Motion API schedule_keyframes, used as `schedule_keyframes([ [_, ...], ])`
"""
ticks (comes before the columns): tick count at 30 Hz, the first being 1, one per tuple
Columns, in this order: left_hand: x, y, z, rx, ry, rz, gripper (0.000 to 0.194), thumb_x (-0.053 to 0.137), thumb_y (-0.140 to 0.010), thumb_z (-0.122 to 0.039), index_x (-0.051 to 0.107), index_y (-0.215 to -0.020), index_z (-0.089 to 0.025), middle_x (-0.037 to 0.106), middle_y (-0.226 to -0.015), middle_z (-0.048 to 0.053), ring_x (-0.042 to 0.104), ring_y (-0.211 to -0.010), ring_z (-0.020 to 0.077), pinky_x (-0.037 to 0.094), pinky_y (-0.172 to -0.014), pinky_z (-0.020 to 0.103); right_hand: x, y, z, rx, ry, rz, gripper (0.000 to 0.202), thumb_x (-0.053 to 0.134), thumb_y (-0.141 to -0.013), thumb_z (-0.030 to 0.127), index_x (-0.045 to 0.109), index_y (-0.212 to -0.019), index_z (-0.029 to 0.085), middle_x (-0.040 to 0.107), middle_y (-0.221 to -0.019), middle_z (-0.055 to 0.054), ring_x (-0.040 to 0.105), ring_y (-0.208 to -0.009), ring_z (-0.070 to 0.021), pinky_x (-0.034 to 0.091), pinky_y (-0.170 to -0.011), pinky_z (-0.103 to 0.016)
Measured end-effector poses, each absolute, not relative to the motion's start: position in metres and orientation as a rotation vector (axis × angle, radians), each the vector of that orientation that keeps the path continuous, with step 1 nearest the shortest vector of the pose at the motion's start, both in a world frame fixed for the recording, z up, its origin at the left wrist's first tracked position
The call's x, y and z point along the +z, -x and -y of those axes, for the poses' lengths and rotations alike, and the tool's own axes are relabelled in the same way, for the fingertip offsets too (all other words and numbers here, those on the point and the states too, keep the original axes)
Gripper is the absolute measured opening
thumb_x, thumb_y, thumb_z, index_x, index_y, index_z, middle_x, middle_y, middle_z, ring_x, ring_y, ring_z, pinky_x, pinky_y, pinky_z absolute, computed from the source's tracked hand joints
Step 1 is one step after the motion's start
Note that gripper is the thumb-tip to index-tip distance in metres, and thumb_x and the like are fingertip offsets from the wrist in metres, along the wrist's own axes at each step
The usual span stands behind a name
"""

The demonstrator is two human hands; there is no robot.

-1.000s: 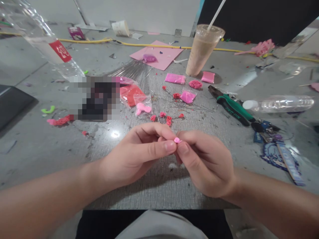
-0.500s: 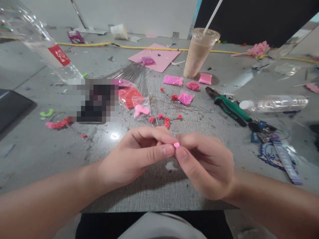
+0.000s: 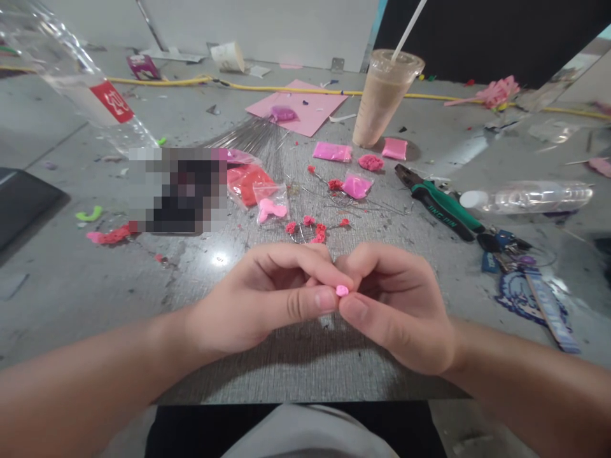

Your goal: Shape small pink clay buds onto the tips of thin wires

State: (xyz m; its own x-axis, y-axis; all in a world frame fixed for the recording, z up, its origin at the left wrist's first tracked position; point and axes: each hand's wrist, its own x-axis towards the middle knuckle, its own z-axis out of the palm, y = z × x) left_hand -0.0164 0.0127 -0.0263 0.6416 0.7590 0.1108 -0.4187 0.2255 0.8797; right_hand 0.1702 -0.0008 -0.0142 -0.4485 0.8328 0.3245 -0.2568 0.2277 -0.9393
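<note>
A small pink piece (image 3: 342, 291) sits between the fingertips of both hands, above the grey table near its front edge. My left hand (image 3: 274, 296) pinches it from the left with thumb and forefinger. From the right, my right hand (image 3: 405, 308) holds it between thumb and curled fingers. Just beyond the hands lie small red flower shapes (image 3: 320, 233) on thin wires. A clear bag with light pink material (image 3: 272, 209) is behind them, beside a bag of red material (image 3: 249, 184). Farther back is a bright pink packet (image 3: 357, 186).
Green-handled pliers (image 3: 442, 207), a lying clear bottle (image 3: 534, 197) and keys (image 3: 508, 245) are at the right. A drink cup (image 3: 382, 102) stands behind. A large bottle (image 3: 81, 89) leans at the left. A yellow cable (image 3: 286, 91) crosses the back.
The pink piece has shifted slightly down and right between the fingertips. My left forefinger reaches farther over it, and my right thumb and fingers have changed their angle.
</note>
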Motion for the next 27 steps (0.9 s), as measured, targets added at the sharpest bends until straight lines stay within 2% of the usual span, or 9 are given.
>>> schedule_keyframes([
  [7, -0.023, 0.017, -0.013, 0.838, -1.050, -0.413, 0.006, 0.077, -0.091, -0.023, 0.083, -0.092, -0.023, 0.062, -0.079, 0.003, 0.065, -0.080, 0.0173, 0.057, -0.077, 0.033, -0.017, -0.171, -0.003, 1.424, 0.522, 1.525, 0.026, 0.072, -0.093, 0.028, 0.052, -0.076, 0.023, 0.053, -0.066, 0.004, 0.044, -0.056, -0.0102, 0.042, -0.053, -0.026],
  [15, -0.023, 0.018, -0.013, 0.814, -1.056, -0.415, 0.008, 0.076, -0.092, -0.026, 0.084, -0.095, -0.025, 0.066, -0.087, 0.005, 0.069, -0.086, 0.0202, 0.059, -0.082, 0.037, -0.013, -0.171, -0.002, 1.390, 0.564, 1.552, 0.029, 0.072, -0.095, 0.031, 0.052, -0.075, 0.023, 0.051, -0.064, 0.004, 0.044, -0.055, -0.0101, 0.042, -0.052, -0.026],
  [21, -0.023, 0.019, -0.015, 0.818, -1.097, -0.398, 0.015, 0.074, -0.093, -0.023, 0.086, -0.101, -0.030, 0.066, -0.086, 0.004, 0.065, -0.084, 0.0171, 0.057, -0.081, 0.034, -0.021, -0.172, 0.000, 1.404, 0.513, 1.510, 0.019, 0.070, -0.095, 0.020, 0.057, -0.080, 0.021, 0.053, -0.067, 0.004, 0.045, -0.058, -0.0088, 0.040, -0.054, -0.023],
  [24, -0.023, 0.020, -0.017, 0.837, -1.130, -0.418, 0.016, 0.076, -0.092, -0.022, 0.087, -0.100, -0.030, 0.062, -0.080, 0.003, 0.062, -0.080, 0.0158, 0.056, -0.076, 0.031, -0.023, -0.173, -0.001, 1.430, 0.493, 1.510, 0.018, 0.069, -0.094, 0.017, 0.057, -0.082, 0.021, 0.053, -0.069, 0.004, 0.045, -0.059, -0.0090, 0.040, -0.055, -0.023],
  [27, -0.023, 0.021, -0.018, 0.841, -1.177, -0.408, 0.015, 0.078, -0.090, -0.021, 0.087, -0.099, -0.030, 0.061, -0.081, 0.004, 0.063, -0.080, 0.0162, 0.058, -0.079, 0.034, -0.023, -0.175, -0.002, 1.456, 0.475, 1.531, 0.019, 0.070, -0.092, 0.016, 0.056, -0.081, 0.021, 0.052, -0.070, 0.004, 0.045, -0.060, -0.0101, 0.042, -0.058, -0.025],
])
